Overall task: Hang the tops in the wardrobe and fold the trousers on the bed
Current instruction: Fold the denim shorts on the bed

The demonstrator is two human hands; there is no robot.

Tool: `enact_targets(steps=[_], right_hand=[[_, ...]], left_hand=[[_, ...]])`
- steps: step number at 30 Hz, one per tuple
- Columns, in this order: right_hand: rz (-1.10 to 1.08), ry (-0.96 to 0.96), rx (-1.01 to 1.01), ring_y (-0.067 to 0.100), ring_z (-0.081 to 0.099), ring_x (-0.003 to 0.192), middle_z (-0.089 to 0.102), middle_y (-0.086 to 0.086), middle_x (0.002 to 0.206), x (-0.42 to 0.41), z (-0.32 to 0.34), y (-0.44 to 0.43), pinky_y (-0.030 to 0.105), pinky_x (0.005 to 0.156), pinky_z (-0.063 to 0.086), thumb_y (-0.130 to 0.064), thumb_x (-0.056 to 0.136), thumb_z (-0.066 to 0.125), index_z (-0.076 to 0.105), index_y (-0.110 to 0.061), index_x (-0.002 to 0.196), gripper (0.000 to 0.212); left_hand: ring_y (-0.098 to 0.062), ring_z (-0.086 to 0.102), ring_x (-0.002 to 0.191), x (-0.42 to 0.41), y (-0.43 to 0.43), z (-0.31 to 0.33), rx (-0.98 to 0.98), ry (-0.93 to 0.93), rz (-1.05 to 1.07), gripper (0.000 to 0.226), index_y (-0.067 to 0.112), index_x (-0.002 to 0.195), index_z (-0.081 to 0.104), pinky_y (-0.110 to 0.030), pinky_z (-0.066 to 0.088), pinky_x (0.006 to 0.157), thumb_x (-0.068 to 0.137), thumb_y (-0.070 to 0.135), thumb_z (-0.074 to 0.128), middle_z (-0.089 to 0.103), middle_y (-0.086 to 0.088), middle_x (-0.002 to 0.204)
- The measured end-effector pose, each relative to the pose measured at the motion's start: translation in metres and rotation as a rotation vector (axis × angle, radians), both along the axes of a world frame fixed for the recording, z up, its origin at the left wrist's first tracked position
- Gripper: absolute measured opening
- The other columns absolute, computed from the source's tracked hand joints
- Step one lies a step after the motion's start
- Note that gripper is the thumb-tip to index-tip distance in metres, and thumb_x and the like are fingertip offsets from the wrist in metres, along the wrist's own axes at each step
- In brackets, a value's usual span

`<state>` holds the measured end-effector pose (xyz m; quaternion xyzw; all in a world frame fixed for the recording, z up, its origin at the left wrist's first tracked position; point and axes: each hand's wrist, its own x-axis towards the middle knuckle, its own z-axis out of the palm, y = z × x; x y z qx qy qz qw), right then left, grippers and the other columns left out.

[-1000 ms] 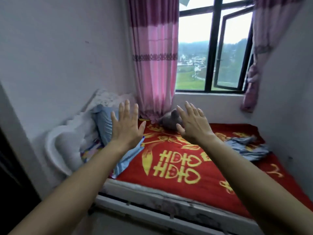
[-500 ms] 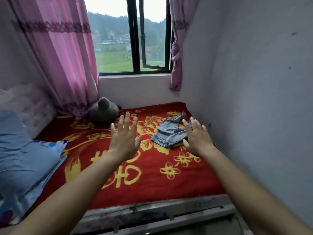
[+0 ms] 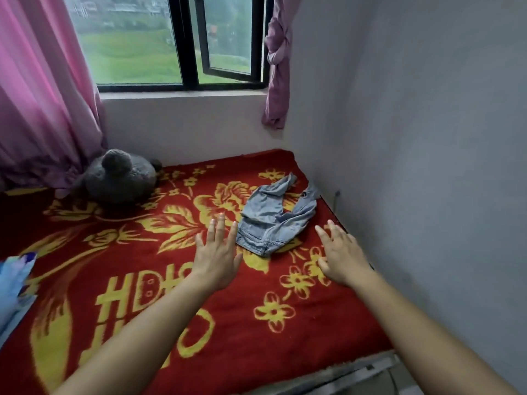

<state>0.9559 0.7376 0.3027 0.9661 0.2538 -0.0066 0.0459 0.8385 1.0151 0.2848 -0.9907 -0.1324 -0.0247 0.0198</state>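
Hands (image 3: 218,258) (image 3: 340,259) flat open, empty, w/ jeans (image 3: 275,220) between

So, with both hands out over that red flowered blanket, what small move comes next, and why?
Probably both hands reach a little farther and grip the crumpled pale blue denim trousers. The left hand and right hand are open and empty, flanking their near end, and they lie unfolded on the red and yellow flowered blanket.
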Motion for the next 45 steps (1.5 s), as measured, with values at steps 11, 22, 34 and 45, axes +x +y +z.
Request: enact_targets(steps=[11,22,34,45], right_hand=[[0.068,0.220,0.052,0.032,0.023,0.146,0.018,0.017,0.161,0.163,-0.083,0.046,0.045,0.115,0.032,-0.040,0.094,0.051,0.016,-0.014,0.155,0.075],[0.107,0.508,0.028,0.030,0.034,0.140,0.026,0.012,0.158,0.222,-0.310,0.082,0.043,0.108,0.040,-0.035,0.096,0.049,0.016,-0.016,0.157,0.072],[0.088,0.172,0.290,0.035,0.032,0.141,0.033,0.016,0.154,0.255,-0.478,0.192,0.046,0.113,0.031,-0.030,0.091,0.060,0.035,-0.015,0.151,0.067],[-0.046,0.155,0.166,0.039,0.051,0.114,0.057,0.019,0.122,0.284,-0.495,0.203,0.048,0.095,0.038,-0.019,0.093,0.044,0.049,-0.008,0.133,0.042]], left_hand=[[-0.033,-0.001,0.151,0.130,0.015,-0.071,-0.065,0.100,0.097,0.076,0.022,0.158,-0.002,-0.049,0.028,0.115,0.099,0.056,0.031,-0.015,-0.015,0.163],[-0.026,0.006,0.152,0.200,0.012,-0.280,-0.273,0.288,0.200,0.066,0.023,0.157,0.015,-0.047,0.021,0.120,0.100,0.049,0.038,0.005,-0.010,0.165],[-0.022,0.021,0.149,0.172,0.039,-0.486,-0.314,0.362,0.149,0.059,0.028,0.152,0.033,-0.048,0.027,0.114,0.096,0.046,0.043,0.023,-0.002,0.162],[-0.019,0.046,0.135,0.178,0.058,-0.488,-0.444,0.271,0.235,0.041,0.029,0.133,0.059,-0.042,0.038,0.098,0.093,0.033,0.050,0.055,0.001,0.143]])
